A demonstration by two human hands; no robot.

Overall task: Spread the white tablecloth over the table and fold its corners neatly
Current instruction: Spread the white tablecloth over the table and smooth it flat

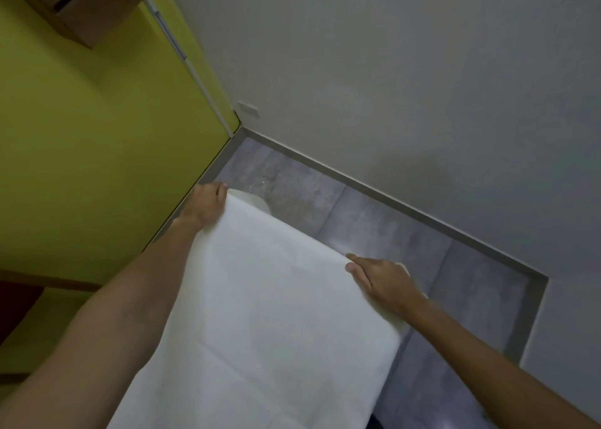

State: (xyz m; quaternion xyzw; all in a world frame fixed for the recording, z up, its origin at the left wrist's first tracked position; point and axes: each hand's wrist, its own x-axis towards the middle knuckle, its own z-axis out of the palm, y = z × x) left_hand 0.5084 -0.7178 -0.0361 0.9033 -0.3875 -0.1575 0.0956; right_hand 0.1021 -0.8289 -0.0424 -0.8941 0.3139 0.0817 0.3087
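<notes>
The white tablecloth [273,314] stretches away from me across the lower middle of the view, hiding the table under it. My left hand [205,205] grips its far left corner, fingers curled over the edge. At the far right corner my right hand [380,282] holds the cloth's edge, index finger pointing along the far hem. A small rounded piece of white surface [257,201] shows just past the left corner; I cannot tell whether it is table or cloth.
Grey tiled floor [374,220] lies beyond and to the right of the cloth. A yellow-green wall [97,135] stands close on the left, a white wall [390,87] behind. A brown wooden shelf [84,2] hangs at top left.
</notes>
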